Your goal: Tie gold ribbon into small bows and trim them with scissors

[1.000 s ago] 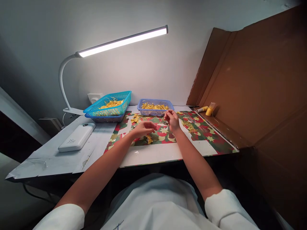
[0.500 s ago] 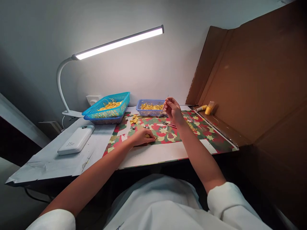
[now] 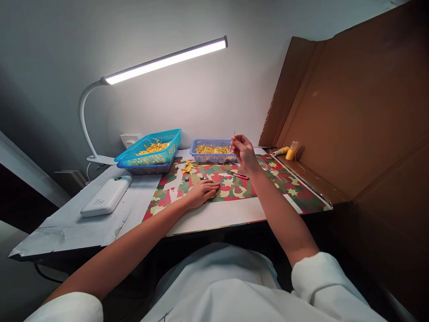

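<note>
My right hand (image 3: 244, 151) is raised above the mat, thumb and fingers pinched on a thin needle (image 3: 234, 133) that points up. A fine yellowish thread (image 3: 224, 162) hangs below these fingers. My left hand (image 3: 202, 193) lies flat on the patterned mat (image 3: 238, 192), fingers stretched out. A bit of yellow shows by its fingertips; what lies under the palm is hidden. Beyond that hand sit a few small metallic pieces (image 3: 201, 178) and a bunch of yellow ribbon bows (image 3: 188, 167). Small red-handled snips (image 3: 238, 175) rest between my hands.
A purple basket (image 3: 197, 156) of yellow pieces stands at the back. Left of it, a turquoise basket (image 3: 167, 154) sits on a blue one. A white power bank (image 3: 107, 197), a lit lamp (image 3: 167, 60), thread spools (image 3: 292, 151) and a cardboard wall (image 3: 351, 98) surround the work area.
My left hand has gone from curled fingers to lying flat on the mat. The right hand stays raised with the needle, shifted slightly right. Yellow strands behind its wrist are no longer seen.
</note>
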A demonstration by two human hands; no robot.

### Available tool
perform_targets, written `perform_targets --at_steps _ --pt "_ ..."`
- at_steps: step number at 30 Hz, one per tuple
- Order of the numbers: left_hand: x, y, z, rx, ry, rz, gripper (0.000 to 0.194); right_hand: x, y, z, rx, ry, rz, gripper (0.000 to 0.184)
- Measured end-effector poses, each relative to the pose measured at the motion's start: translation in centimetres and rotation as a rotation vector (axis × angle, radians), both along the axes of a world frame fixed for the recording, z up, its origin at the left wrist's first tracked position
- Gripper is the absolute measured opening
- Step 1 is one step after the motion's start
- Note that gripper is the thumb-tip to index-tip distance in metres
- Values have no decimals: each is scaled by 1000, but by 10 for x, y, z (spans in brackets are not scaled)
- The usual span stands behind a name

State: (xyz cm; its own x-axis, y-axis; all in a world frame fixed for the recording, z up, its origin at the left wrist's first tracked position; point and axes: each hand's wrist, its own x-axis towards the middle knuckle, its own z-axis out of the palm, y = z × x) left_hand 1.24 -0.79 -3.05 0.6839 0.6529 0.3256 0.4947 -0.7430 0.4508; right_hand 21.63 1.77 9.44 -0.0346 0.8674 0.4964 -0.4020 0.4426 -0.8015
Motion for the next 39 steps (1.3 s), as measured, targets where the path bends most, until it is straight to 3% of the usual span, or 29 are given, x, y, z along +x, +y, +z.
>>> perform_targets --at_steps 15,19,21,23,27,30,33,36,39 --pt "-3 -1 -1 -16 80 95 48 -4 5 -1 17 35 -31 25" --pt "-3 -7 9 -2 21 79 45 -7 2 1 19 -14 7 27" --pt "-2 -10 22 -27 -89 84 50 -10 -1 2 17 -63 49 27" --pt "1 -10 39 -149 -264 109 60 -14 -4 3 17 -97 88 26" --pt "15 -1 70 -678 -546 -114 51 -25 -7 5 16 -121 102 26" --pt "26 5 81 -884 -729 -167 35 -28 -4 4 4 -112 76 26" --pt "29 10 84 -912 -981 -122 40 -24 0 -7 -6 -92 34 27" --pt "27 17 79 -815 -1260 -32 36 -17 -2 -30 -8 -137 27 31" --pt "26 24 70 -790 -1351 69 22 -12 -11 -51 19 -300 108 33"
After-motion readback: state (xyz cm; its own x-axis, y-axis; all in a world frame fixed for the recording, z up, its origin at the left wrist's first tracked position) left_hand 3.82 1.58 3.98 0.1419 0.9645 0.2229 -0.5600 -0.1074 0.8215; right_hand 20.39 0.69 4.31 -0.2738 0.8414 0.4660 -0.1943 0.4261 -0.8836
